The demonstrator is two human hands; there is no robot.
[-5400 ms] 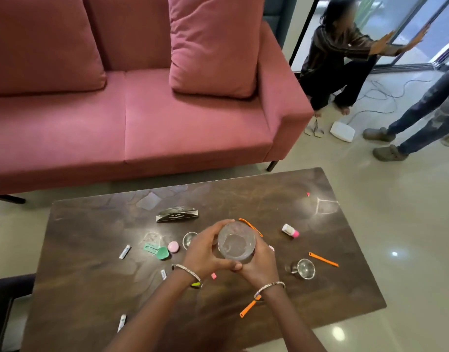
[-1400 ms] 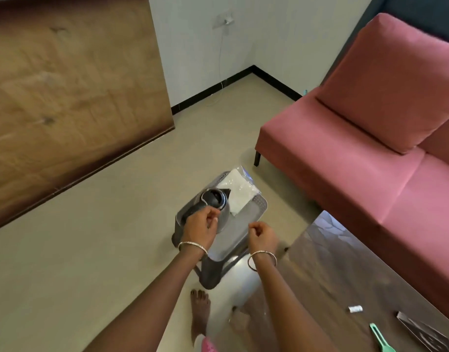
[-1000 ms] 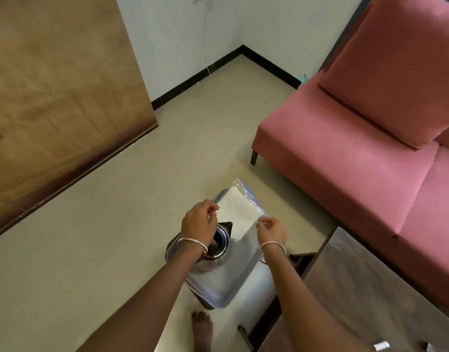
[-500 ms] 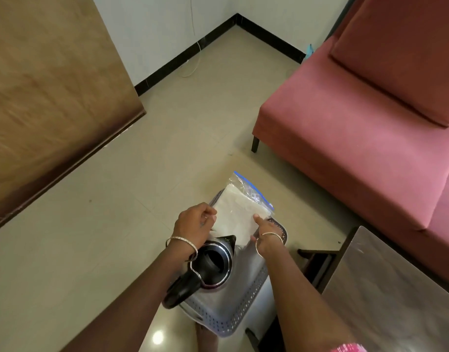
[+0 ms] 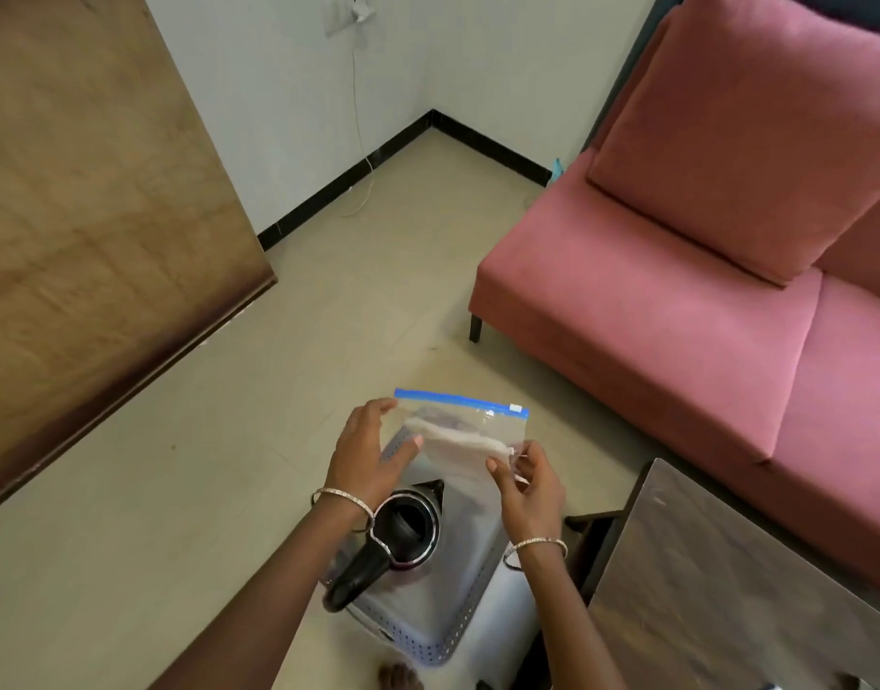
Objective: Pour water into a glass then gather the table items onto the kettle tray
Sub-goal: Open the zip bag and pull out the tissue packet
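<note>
A clear zip bag (image 5: 465,430) with a blue seal strip and white contents is lifted above the grey perforated kettle tray (image 5: 453,629). My left hand (image 5: 366,455) holds its left edge and my right hand (image 5: 525,483) pinches its lower right corner. The steel kettle (image 5: 403,527) with a black handle stands open-topped on the tray, just below my left wrist. The dark table (image 5: 727,565) shows only its corner at lower right; the glass and small table items are out of view.
A pink sofa (image 5: 702,291) stands at the right, close to the table corner. A brown wooden panel (image 5: 89,216) fills the left side. White walls with a socket and cable (image 5: 358,92) meet at the far corner. Beige floor lies around the tray.
The zip bag lay on the tray half a second ago; now both hands have raised it off the tray. Earlier still, my hands held a glass over the table.
</note>
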